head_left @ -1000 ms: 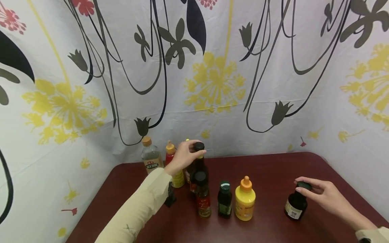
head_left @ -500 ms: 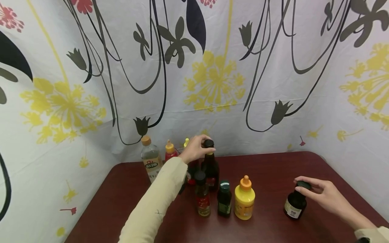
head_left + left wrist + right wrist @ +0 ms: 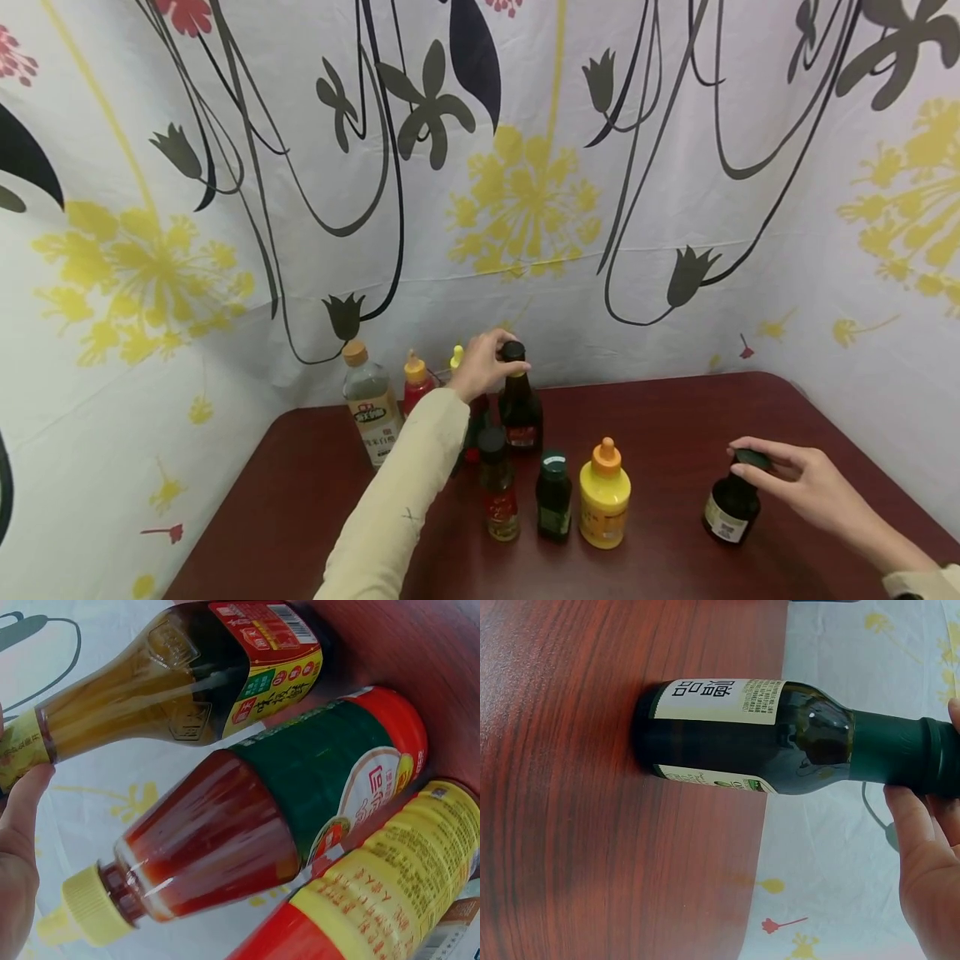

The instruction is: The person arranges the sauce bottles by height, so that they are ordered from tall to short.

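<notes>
My left hand (image 3: 483,367) reaches to the back of the table and grips a brown soy sauce bottle (image 3: 521,417) around its neck, just below the black cap. The left wrist view shows a thumb on the bottle's yellow neck band, and beside it stands a sauce bottle (image 3: 217,832) with a green label and yellow nozzle. At the right, my right hand (image 3: 806,479) holds the green-capped top of a small dark bottle (image 3: 712,739) between thumb and fingers. That bottle stands upright on the table, with a pale label facing its camera.
On the dark red table (image 3: 660,433), a clear orange-capped bottle (image 3: 373,417) and a red-yellow squeeze bottle (image 3: 360,907) stand back left. Nearer stand a black-capped bottle (image 3: 501,500), a small green-capped bottle (image 3: 553,500) and a yellow squeeze bottle (image 3: 604,504). Patterned cloth (image 3: 525,317) hangs behind.
My left hand has carried the soy sauce bottle to the right, away from the sauce bottles, mostly in the first half second. The right hand and its bottle have stayed in place.
</notes>
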A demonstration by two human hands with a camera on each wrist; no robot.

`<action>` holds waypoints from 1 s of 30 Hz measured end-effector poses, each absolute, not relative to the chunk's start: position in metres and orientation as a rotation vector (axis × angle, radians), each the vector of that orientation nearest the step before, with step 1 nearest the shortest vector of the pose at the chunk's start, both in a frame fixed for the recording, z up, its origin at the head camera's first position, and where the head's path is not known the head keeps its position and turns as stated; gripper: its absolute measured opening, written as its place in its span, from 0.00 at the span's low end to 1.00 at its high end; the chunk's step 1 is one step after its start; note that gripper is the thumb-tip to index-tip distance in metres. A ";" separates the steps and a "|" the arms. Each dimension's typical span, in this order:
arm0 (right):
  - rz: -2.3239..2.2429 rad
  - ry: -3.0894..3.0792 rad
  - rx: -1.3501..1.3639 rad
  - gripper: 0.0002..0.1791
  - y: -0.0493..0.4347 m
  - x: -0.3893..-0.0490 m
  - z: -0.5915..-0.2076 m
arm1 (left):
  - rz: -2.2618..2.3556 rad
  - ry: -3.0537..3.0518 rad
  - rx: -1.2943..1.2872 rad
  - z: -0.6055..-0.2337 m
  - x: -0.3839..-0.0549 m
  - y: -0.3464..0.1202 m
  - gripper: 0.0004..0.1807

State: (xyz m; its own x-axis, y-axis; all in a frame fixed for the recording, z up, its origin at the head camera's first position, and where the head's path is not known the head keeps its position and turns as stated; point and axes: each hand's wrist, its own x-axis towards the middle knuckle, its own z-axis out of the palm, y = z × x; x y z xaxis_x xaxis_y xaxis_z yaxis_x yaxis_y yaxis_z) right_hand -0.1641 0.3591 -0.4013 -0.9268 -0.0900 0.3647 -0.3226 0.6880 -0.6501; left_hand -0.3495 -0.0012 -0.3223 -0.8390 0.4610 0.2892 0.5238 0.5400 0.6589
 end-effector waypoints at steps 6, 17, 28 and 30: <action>1.093 -2.582 0.345 0.15 0.359 -0.164 -0.401 | -1.206 -2.691 -0.857 -0.329 -0.352 0.002 0.22; 1.111 -2.566 0.352 0.15 0.358 -0.164 -0.401 | -1.237 -2.714 -0.789 -0.329 -0.355 0.004 0.22; 1.086 -2.570 0.329 0.15 0.357 -0.163 -0.401 | -1.219 -2.769 -0.786 -0.328 -0.359 0.007 0.22; 1.088 -2.571 0.331 0.15 0.357 -0.163 -0.402 | -1.224 -2.786 -0.777 -0.328 -0.358 0.006 0.22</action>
